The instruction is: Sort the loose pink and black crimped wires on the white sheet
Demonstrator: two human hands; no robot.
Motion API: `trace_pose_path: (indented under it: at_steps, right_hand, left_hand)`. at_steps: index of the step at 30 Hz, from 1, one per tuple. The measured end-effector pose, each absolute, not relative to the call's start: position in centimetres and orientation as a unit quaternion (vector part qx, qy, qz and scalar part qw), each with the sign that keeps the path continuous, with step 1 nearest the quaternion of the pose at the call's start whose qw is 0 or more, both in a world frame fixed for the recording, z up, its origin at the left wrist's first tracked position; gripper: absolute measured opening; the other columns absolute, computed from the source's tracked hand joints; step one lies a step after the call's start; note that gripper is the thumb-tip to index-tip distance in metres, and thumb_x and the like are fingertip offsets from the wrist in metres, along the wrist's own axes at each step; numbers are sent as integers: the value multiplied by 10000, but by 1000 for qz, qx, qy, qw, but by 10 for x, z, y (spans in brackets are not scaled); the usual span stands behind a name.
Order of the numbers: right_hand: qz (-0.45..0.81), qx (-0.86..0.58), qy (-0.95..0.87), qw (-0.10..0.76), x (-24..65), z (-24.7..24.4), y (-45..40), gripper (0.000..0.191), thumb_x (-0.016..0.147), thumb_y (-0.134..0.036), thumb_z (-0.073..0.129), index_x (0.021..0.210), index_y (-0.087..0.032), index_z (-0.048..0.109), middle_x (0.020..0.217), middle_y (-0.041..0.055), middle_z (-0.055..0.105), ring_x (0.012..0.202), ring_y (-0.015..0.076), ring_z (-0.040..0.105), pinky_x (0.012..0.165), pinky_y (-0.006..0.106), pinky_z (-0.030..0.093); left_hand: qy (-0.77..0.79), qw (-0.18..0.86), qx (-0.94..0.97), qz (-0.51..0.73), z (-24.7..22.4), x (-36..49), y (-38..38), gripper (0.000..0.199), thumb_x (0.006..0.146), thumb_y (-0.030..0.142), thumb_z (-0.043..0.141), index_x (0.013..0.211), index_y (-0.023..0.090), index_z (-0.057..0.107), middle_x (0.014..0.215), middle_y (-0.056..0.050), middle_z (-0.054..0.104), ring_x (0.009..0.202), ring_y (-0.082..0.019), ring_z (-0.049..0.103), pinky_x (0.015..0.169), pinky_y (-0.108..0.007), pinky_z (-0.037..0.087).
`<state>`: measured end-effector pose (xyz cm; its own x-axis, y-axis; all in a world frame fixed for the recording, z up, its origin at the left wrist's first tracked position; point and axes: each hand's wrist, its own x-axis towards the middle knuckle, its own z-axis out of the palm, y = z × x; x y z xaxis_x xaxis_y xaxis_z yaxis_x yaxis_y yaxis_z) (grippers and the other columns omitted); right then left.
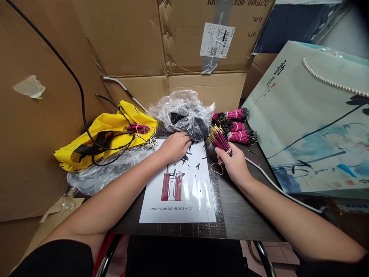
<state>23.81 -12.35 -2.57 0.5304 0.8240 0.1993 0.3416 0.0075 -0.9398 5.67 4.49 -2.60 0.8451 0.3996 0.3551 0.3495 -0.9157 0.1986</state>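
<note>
My right hand (235, 163) is closed round a bundle of magenta and black wires (221, 140), whose gold-coloured metal ends fan out to the upper left. A white band binds the bundle near my fingers. At the front of a clear plastic bag (184, 104) of short black tubes (198, 129), my left hand (175, 147) has its fingers curled downward; what they hold, if anything, is hidden. Loose black tube pieces (186, 157) lie scattered beside that hand on a printed white sheet (178, 214). A pale loop (216, 168) lies just left of my right hand.
Several tied wire bundles (241, 136) lie behind my right hand. At left, a yellow bag (86, 144) carries another bundle, under a black cable (79, 86). Cardboard boxes (132, 38) wall the back and left; a large paper bag (317, 127) stands right, beside a white cable (276, 187).
</note>
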Motion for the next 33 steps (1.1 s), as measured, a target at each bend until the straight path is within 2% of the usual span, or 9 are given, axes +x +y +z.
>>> trace_pose_path:
  at_steps: [3,6,11,16,22,25,30,33]
  right_hand:
    - [216,-670,-437,560,238,-25,-124,259,853,-446,696,856,-207,595,651,-39,559,541,119,507,522,276,420]
    - [216,-670,-439,558,238,-24,-124,256,853,-441,699,863,-205,603,647,-40,560,540,118,509,528,276,422]
    - [214,-671,-440,557,238,-26,-123,267,853,-451,698,868,-202,603,652,-36,561,542,120,509,525,274,424]
    - [215,-673,-441,554,238,-26,-124,269,850,-450,700,855,-201,598,656,-33,562,542,119,510,524,272,430]
    - [209,-676,-447,548,239,-25,-124,257,855,-440,696,849,-201,600,656,-34,569,545,119,515,524,271,429]
    - [209,-684,-447,538,238,-22,-125,250,857,-435,692,878,-199,615,670,-30,581,558,123,528,542,278,447]
    - [211,-689,-443,533,235,-17,-126,257,853,-440,691,863,-197,604,659,-32,572,552,125,530,542,282,449]
    - [211,-688,-441,536,235,-18,-125,258,852,-442,693,860,-201,601,662,-35,569,552,123,526,542,279,440]
  left_hand:
    - [156,77,966,191,-28,58,43,339,1008,322,413,1125,166,690,1098,-104,689,1056,-239,624,953,-397,495]
    - [120,90,972,180,-31,59,37,390,1021,362,401,1301,195,614,1200,-90,670,1112,-217,615,978,-367,495]
    - [116,100,973,171,-38,65,30,554,1021,484,377,1453,150,470,1361,-152,587,1224,-272,568,1031,-423,479]
    - [94,106,975,173,-38,67,30,544,1035,478,340,1420,133,510,1396,-156,575,1272,-273,552,1076,-427,454]
    - [46,116,971,203,-42,52,25,467,1029,441,400,1273,113,626,1349,-160,621,1232,-256,595,1052,-415,488]
    - [28,124,965,229,-46,40,23,398,1024,396,436,1202,128,669,1288,-146,658,1192,-238,620,1035,-409,500]
    - [7,128,960,249,-44,26,20,323,1019,336,452,1093,155,709,1081,-89,716,1014,-191,664,946,-359,534]
    - [14,119,957,263,-38,32,17,315,1011,336,456,1093,161,706,1140,-110,678,1075,-210,627,973,-386,515]
